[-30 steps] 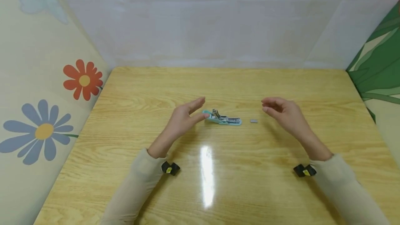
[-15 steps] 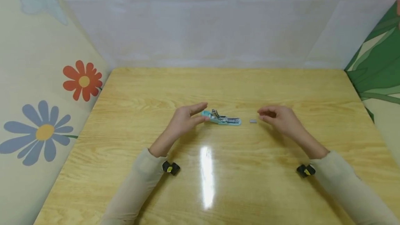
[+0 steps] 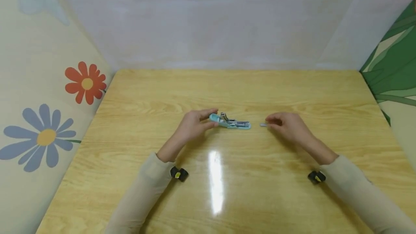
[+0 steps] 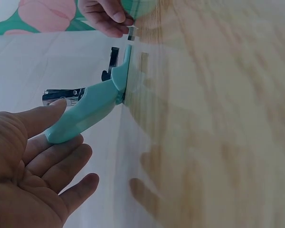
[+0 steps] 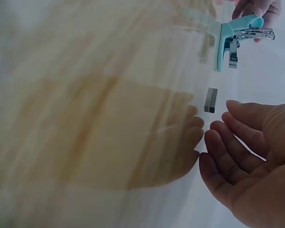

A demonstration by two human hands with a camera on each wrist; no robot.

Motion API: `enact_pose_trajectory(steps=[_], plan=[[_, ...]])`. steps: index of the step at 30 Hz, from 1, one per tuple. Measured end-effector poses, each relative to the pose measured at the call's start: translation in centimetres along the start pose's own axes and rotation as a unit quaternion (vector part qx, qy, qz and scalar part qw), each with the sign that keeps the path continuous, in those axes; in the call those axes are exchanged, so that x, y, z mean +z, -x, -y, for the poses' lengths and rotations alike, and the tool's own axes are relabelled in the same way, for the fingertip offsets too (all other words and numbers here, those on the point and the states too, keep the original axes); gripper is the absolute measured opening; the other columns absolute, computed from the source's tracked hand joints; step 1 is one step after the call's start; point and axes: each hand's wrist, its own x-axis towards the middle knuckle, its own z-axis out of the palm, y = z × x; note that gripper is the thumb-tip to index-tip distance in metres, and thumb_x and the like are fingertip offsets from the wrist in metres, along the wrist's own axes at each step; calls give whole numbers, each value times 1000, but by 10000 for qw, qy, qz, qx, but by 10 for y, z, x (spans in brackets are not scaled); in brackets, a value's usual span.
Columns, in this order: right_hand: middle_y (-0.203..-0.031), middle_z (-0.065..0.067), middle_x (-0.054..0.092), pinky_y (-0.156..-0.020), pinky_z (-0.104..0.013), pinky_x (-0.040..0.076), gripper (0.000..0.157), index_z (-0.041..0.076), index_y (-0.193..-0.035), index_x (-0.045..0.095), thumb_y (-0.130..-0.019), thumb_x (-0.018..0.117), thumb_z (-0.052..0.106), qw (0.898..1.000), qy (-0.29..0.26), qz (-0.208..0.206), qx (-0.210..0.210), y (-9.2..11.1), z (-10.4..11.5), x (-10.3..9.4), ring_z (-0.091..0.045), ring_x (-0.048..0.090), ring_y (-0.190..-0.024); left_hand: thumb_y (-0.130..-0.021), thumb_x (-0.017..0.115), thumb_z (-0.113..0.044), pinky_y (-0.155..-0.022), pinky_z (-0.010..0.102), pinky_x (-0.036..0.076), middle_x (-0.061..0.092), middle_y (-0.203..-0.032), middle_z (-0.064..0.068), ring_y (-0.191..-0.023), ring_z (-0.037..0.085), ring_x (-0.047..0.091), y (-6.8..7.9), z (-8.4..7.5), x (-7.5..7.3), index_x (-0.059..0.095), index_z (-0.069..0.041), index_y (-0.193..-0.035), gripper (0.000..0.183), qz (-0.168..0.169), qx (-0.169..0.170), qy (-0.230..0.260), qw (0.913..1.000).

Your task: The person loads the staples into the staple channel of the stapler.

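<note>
A mint-green stapler lies on the table with its metal parts folded up and exposed. At its raised handle end, my left hand holds it between thumb and fingers; in the left wrist view the thumb lies on the near side and fingertips sit beneath. A short strip of staples lies just beyond the stapler's other end. My right hand reaches to this strip, its thumb and fingers parted. In the right wrist view a small gap shows between the strip and the fingertips.
The wood-grain table is glossy and reflects a bright light. A pale sheet hangs behind its far edge. Flower-painted panels stand at the left and right sides.
My right hand has moved left and down to the staple strip. My left hand has closed in on the stapler's handle end. Stapler and strip have stayed nearly in place.
</note>
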Motion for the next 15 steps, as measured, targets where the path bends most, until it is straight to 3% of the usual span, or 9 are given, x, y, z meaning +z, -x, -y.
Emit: enact_pose_trajectory(steps=[7, 15], plan=[[-111, -15, 77, -91, -48, 58, 24, 4, -115, 75, -93, 73, 14, 10000, 2, 36, -91, -8, 5, 2, -30, 73, -98, -94, 74, -28, -106, 44, 52, 63, -142, 1, -127, 28, 64, 1, -1, -6, 60, -18, -142, 51, -112, -79, -75, 9999], [-104, -13, 78, -86, -46, 60, 17, 6, -108, 77, -91, 74, 11, 9998, 163, 40, -144, -6, 0, 3, -26, 73, -92, -94, 75, -25, -104, 42, 54, 63, -142, 2, -127, 26, 64, -2, -1, 0, 62, -17, -141, 49, -40, -65, 113, 9999]])
